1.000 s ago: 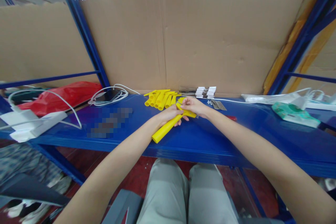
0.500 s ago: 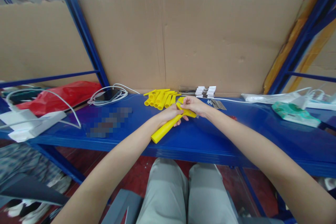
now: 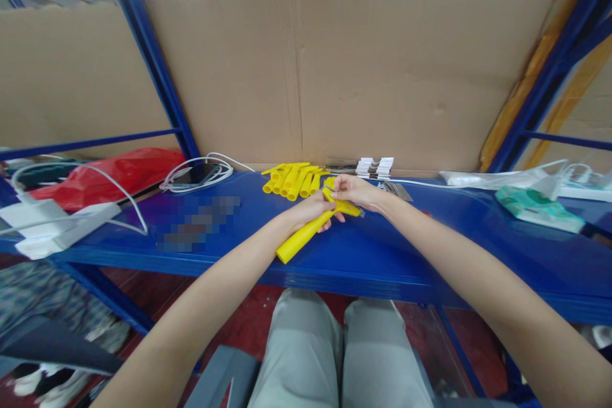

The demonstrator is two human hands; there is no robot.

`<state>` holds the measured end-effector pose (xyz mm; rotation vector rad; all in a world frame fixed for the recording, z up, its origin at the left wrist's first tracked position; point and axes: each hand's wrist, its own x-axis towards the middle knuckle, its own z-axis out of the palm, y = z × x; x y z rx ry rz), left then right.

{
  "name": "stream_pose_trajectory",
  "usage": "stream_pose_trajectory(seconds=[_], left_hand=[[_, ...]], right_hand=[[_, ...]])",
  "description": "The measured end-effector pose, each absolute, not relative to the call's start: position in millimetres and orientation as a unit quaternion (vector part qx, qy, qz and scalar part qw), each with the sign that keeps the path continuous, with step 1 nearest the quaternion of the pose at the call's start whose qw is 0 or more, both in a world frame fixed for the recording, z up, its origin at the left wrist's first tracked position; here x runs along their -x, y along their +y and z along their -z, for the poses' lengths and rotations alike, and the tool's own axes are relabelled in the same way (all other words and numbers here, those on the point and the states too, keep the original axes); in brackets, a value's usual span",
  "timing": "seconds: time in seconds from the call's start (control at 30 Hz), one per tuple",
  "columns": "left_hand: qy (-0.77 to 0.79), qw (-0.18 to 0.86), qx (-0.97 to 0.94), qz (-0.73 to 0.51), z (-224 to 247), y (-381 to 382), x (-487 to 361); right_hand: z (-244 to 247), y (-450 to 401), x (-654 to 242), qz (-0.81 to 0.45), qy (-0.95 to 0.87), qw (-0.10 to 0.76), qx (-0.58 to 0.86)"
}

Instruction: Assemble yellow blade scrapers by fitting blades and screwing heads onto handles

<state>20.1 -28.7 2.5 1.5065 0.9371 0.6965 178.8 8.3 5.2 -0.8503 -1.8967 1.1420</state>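
Observation:
A yellow tool with a tubular handle [image 3: 302, 240] lies across my left hand [image 3: 313, 208], whose fingers wrap round it near its head. My right hand [image 3: 348, 188] is closed at the top of that head, its fingertips pinched on a part too small to make out. Several yellow handled pieces [image 3: 291, 180] lie in a group just behind my left hand. Thin grey metal strips [image 3: 398, 191] and small pale bits rest to the right of my right hand. White folded pieces [image 3: 375, 167] stand behind it, near the cardboard.
A cardboard panel [image 3: 363, 76] backs the blue table [image 3: 411, 268]. To the left are a red bag [image 3: 115, 175], white chargers [image 3: 45, 223], a coiled cable [image 3: 224, 169] and a phone [image 3: 197, 173]. A green packet [image 3: 538, 207] lies at the right.
The yellow tool has turned slightly in my hands, its head a little further right and lower. My right hand has barely moved.

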Motion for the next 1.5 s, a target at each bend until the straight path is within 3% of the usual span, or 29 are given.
stream_pose_trajectory(seconds=[0.27, 0.57, 1.2, 1.5], left_hand=[[0.423, 0.545, -0.652, -0.313, 4, -26, -21], [0.433, 0.493, -0.677, -0.332, 8, -22, -22], [0.390, 0.470, -0.707, -0.357, 10, -19, -23], [0.406, 0.470, -0.702, -0.350, 8, -22, -24]], right_hand=[[-1, 9, -177, -0.369, -0.792, 0.365, 0.322], [-5, 11, -178, -0.108, -0.888, 0.316, 0.318], [-10, 3, -181, 0.053, -0.920, 0.265, 0.284], [-11, 4, -182, 0.072, -0.927, 0.237, 0.283]])
